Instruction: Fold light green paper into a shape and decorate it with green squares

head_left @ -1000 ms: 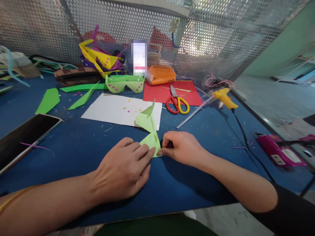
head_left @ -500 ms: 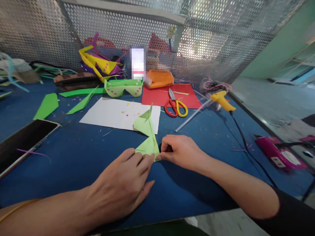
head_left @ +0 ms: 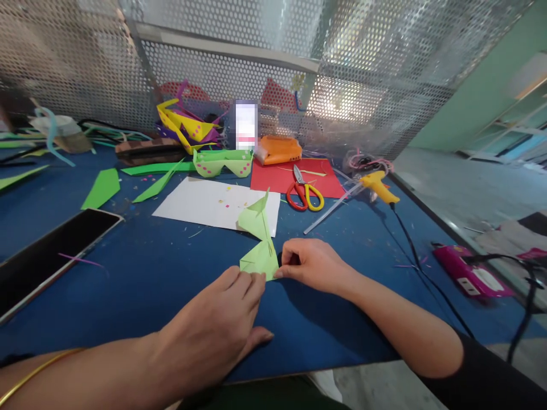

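Note:
A light green folded paper piece (head_left: 259,246) lies on the blue table (head_left: 137,267), its far end standing up in a point. My left hand (head_left: 213,330) lies flat with its fingertips pressing the near edge of the paper. At the paper's near right corner, my right hand (head_left: 310,263) pinches it with thumb and fingers. A white sheet (head_left: 209,204) with small coloured dots lies just beyond the folded piece.
Red-and-yellow scissors (head_left: 303,192) lie on a red sheet (head_left: 282,176). A yellow glue gun (head_left: 378,185) with a black cord lies to the right, a pink device (head_left: 468,272) at the table's right edge. A phone (head_left: 47,256) lies left. Green paper glasses (head_left: 222,162), paper scraps and a perforated metal screen (head_left: 256,62) stand behind.
My left hand has slid back toward me, uncovering more of the green paper. My right hand keeps its pinch on the corner. The camera tilted slightly.

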Action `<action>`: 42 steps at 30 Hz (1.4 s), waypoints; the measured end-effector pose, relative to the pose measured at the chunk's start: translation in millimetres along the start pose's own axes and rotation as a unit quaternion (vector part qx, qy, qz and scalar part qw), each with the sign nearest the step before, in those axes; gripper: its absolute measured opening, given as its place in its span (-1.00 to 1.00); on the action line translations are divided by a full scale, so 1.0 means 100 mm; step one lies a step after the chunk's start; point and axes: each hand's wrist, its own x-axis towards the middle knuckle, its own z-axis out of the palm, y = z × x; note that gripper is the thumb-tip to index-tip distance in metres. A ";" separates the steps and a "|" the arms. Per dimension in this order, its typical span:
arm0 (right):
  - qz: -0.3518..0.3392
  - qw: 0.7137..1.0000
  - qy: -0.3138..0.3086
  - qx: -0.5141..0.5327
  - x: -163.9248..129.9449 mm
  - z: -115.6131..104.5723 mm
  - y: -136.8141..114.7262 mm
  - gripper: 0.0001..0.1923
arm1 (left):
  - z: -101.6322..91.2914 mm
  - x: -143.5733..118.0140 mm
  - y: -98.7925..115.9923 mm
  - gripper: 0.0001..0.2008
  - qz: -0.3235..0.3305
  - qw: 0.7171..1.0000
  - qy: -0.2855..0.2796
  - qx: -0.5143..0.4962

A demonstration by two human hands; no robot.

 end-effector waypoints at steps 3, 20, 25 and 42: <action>0.004 1.000 -0.011 -0.015 0.00 -0.02 -0.03 -0.78 | -0.03 0.06 -0.03 -0.59 0.002 1.000 -0.020 -0.018; -0.005 0.999 0.000 -0.051 -0.02 0.00 -0.07 -0.81 | -0.05 0.02 -0.06 -0.53 0.005 0.998 -0.045 -0.052; -0.010 0.999 -0.005 -0.045 -0.01 -0.01 -0.06 -0.79 | -0.03 0.11 -0.05 -0.53 0.014 0.997 -0.051 -0.049; -0.025 0.998 0.030 -0.057 -0.06 0.07 -0.07 -0.67 | -0.16 0.05 -0.16 -0.39 -0.020 0.985 -0.086 -0.147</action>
